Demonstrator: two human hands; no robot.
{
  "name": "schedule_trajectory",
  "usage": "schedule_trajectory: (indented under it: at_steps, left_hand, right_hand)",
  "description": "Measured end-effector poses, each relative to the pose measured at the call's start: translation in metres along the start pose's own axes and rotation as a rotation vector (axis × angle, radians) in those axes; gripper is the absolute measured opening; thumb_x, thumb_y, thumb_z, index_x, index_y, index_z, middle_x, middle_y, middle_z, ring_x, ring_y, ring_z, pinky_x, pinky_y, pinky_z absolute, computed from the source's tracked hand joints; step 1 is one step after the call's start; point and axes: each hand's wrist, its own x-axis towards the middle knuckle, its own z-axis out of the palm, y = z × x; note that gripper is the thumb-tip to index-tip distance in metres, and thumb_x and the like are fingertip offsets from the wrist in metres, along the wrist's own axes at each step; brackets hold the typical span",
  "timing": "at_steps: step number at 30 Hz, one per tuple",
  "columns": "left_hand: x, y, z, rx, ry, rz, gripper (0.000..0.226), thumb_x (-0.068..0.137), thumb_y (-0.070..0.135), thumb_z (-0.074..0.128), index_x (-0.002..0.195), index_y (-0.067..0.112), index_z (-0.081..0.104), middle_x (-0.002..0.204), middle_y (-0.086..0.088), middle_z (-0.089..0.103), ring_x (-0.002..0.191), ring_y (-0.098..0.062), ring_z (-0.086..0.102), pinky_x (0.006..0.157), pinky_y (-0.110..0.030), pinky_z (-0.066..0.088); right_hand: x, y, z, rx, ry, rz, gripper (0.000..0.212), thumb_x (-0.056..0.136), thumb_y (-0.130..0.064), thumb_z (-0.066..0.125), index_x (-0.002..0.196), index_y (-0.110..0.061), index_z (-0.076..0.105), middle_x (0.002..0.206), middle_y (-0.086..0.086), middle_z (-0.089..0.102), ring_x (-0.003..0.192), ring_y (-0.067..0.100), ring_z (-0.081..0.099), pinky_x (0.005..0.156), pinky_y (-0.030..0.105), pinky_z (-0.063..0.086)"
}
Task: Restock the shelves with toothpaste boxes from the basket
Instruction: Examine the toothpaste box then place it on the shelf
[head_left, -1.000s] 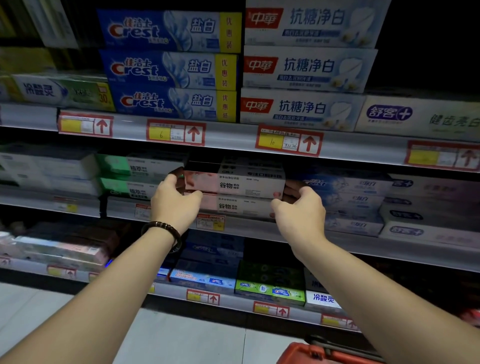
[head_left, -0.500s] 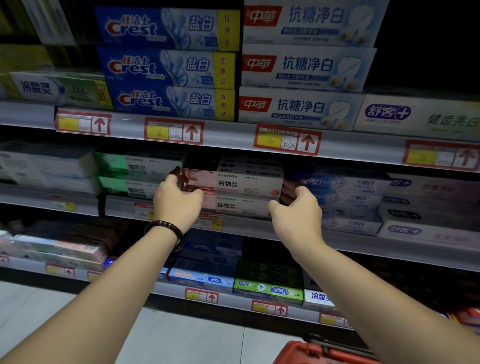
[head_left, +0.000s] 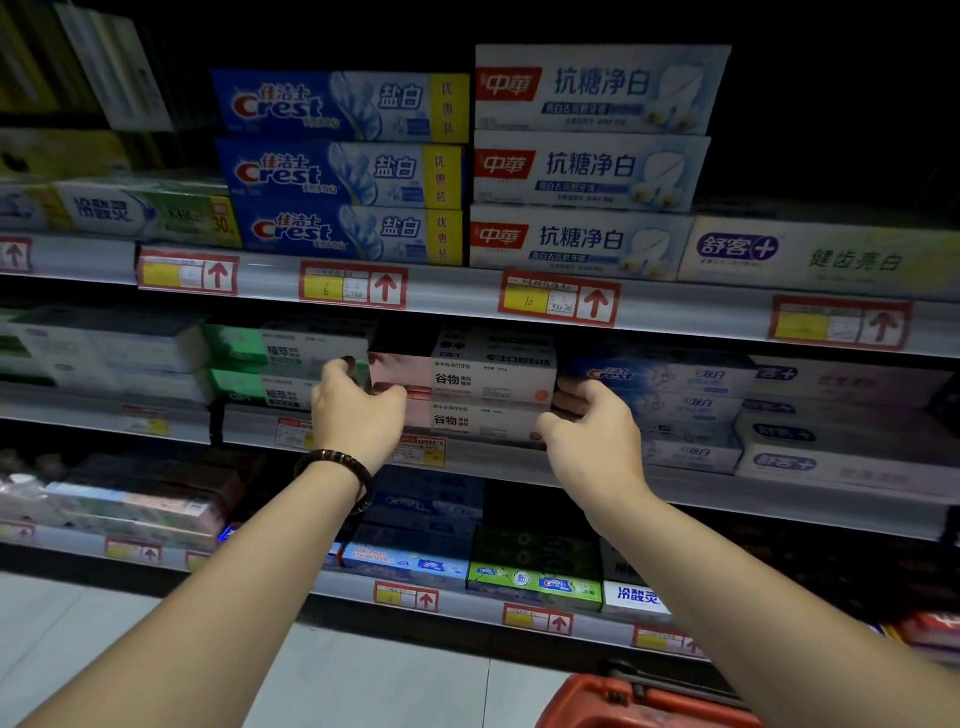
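Observation:
A pink-and-white toothpaste box lies on top of a matching box on the middle shelf. My left hand grips its left end, fingers curled round the end and thumb on the front face. At the right end my right hand has its fingers curled into the gap beside a blue Crest box. A corner of the red basket shows at the bottom edge; its contents are out of sight.
Green boxes sit close to the left of the pink stack. Blue Crest boxes and white boxes are stacked on the shelf above. Price tags line each shelf rail. A lower shelf holds more boxes above grey floor.
The upper pink box has settled back on the stack. Both hands stay at its ends, the right one drawn slightly lower.

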Motion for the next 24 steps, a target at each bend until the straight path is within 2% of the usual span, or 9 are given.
schedule_trajectory:
  at_steps: [4, 9, 11, 13, 16, 22, 24]
  left_hand:
    - [-0.011, 0.003, -0.003, -0.031, -0.026, -0.029, 0.063, 0.089, 0.025, 0.073, 0.145, 0.017, 0.044, 0.143, -0.011, 0.051, 0.119, -0.029, 0.056, 0.101, -0.040, 0.048]
    - [-0.030, 0.011, -0.005, -0.066, -0.103, -0.055, 0.056, 0.091, 0.023, 0.072, 0.141, 0.019, 0.047, 0.136, -0.006, 0.055, 0.103, -0.022, 0.053, 0.085, -0.034, 0.044]
    - [-0.038, 0.015, -0.006, -0.066, -0.130, -0.053, 0.060, 0.092, 0.023, 0.071, 0.146, 0.017, 0.044, 0.139, -0.006, 0.053, 0.105, -0.021, 0.050, 0.086, -0.034, 0.041]
    - [-0.047, 0.018, -0.007, -0.072, -0.163, -0.060, 0.066, 0.093, 0.024, 0.072, 0.151, 0.016, 0.041, 0.144, -0.007, 0.049, 0.114, -0.024, 0.051, 0.094, -0.036, 0.044]
    - [-0.059, 0.026, -0.008, -0.076, -0.199, -0.076, 0.070, 0.089, 0.027, 0.075, 0.150, 0.017, 0.041, 0.145, -0.008, 0.050, 0.125, -0.029, 0.055, 0.107, -0.047, 0.049]
    - [-0.092, 0.044, -0.012, -0.089, -0.269, -0.060, 0.073, 0.090, 0.027, 0.075, 0.152, 0.017, 0.038, 0.142, -0.008, 0.052, 0.122, -0.029, 0.056, 0.104, -0.050, 0.053]
    - [-0.105, 0.050, -0.013, -0.089, -0.296, -0.045, 0.071, 0.092, 0.026, 0.073, 0.152, 0.016, 0.037, 0.130, -0.003, 0.054, 0.112, -0.025, 0.060, 0.100, -0.048, 0.055]
  right_hand:
    - [-0.007, -0.002, -0.010, 0.056, -0.036, 0.014, 0.051, 0.093, -0.008, 0.069, 0.142, -0.020, 0.060, 0.117, -0.010, 0.068, 0.102, 0.007, 0.064, 0.094, 0.027, 0.049]
    - [-0.020, -0.002, -0.026, 0.074, -0.050, 0.015, 0.052, 0.095, -0.009, 0.069, 0.144, -0.022, 0.059, 0.130, -0.004, 0.068, 0.110, 0.013, 0.064, 0.093, 0.026, 0.049]
    - [-0.025, -0.003, -0.034, 0.075, -0.051, 0.013, 0.050, 0.096, -0.010, 0.070, 0.143, -0.023, 0.059, 0.130, -0.004, 0.069, 0.113, 0.015, 0.064, 0.081, 0.021, 0.049]
    - [-0.030, -0.004, -0.041, 0.068, -0.047, 0.005, 0.049, 0.096, -0.011, 0.070, 0.143, -0.022, 0.060, 0.127, -0.005, 0.070, 0.110, 0.014, 0.066, 0.073, 0.018, 0.048]
    - [-0.040, -0.006, -0.053, 0.053, -0.054, -0.003, 0.048, 0.096, -0.012, 0.071, 0.142, -0.023, 0.060, 0.120, -0.008, 0.071, 0.104, 0.010, 0.067, 0.070, 0.017, 0.048]
    - [-0.070, -0.003, -0.077, 0.015, -0.086, -0.001, 0.044, 0.097, -0.015, 0.069, 0.139, -0.026, 0.060, 0.110, -0.012, 0.073, 0.094, 0.006, 0.070, 0.069, 0.017, 0.049]
    - [-0.081, -0.001, -0.085, 0.020, -0.088, 0.008, 0.042, 0.097, -0.014, 0.069, 0.136, -0.026, 0.062, 0.107, -0.011, 0.074, 0.092, 0.009, 0.071, 0.074, 0.022, 0.052]
